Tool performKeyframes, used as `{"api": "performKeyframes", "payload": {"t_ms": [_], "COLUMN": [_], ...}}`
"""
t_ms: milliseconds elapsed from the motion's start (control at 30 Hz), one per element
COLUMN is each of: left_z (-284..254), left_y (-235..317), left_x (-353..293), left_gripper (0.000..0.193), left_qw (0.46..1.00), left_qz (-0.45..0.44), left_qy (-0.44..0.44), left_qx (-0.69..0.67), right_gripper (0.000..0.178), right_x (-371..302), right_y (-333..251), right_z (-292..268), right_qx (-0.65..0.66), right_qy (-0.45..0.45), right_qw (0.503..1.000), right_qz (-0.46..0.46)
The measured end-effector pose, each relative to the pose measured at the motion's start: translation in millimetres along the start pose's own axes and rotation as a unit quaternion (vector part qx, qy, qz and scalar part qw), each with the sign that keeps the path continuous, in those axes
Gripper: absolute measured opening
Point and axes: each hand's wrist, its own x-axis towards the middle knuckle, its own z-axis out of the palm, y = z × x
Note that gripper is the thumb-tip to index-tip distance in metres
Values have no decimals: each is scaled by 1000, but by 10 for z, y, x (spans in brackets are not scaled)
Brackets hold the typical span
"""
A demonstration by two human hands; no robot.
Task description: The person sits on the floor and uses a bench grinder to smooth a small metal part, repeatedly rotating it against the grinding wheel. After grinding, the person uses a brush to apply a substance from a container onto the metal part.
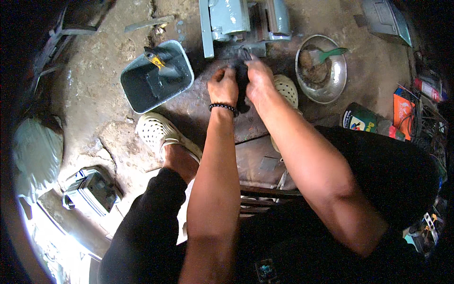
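Note:
My left hand (223, 86), with a black bead bracelet on the wrist, is closed around a dark rag or small dark part (240, 75). My right hand (258, 78) grips the same dark thing from the other side. Both hands work just in front of a grey-green metal machine (243, 21) standing on the dirty floor. What exactly sits between the fingers is hidden by the hands.
A grey rectangular tray (156, 75) with a yellow-handled tool lies to the left. A metal bowl (322, 71) with a green-handled brush is on the right. A tin can (362, 120) and cluttered tools are at the far right. My feet wear pale perforated clogs (158, 132).

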Motion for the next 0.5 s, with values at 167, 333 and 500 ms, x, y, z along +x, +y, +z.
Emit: {"api": "performKeyframes", "payload": {"t_ms": [167,333,500], "left_z": [-59,-242,-345], "left_y": [-75,-86,75], "left_x": [-523,-746,-943], "left_gripper": [42,45,47], "left_qw": [998,996,969], "left_qz": [-40,-33,53], "left_qy": [-43,-39,-124], "left_qx": [34,74,209], "right_gripper": [12,15,17], "right_x": [-244,-621,-953], "right_y": [201,276,105], "right_z": [-383,-471,-645], "right_qx": [-21,39,23], "right_qy": [155,140,49], "right_qw": [987,989,997], "right_qz": [-25,-30,-61]}}
